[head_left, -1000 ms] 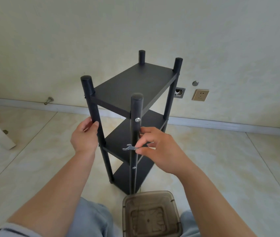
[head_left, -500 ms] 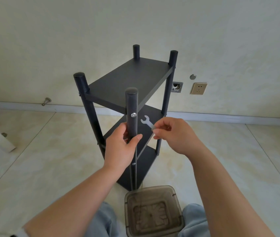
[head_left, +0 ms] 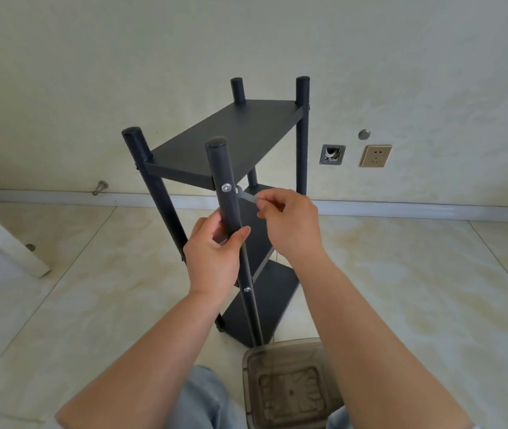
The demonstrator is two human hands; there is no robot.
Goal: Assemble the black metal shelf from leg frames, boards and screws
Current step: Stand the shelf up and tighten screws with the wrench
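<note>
At frame centre, right hand (head_left: 290,224) pinches flat wrench (head_left: 247,197), angled up-left toward top screw (head_left: 226,187); left hand (head_left: 215,258) grips near leg (head_left: 231,212) below.

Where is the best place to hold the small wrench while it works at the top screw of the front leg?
Pinch the wrench at its free handle end, coming from the right, as the right hand does. Its head sits behind the front leg near the top screw, so only that end is reachable.

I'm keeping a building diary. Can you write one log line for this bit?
left hand: holds front leg | right hand: pinches wrench beside top screw | shelf: upright
</note>
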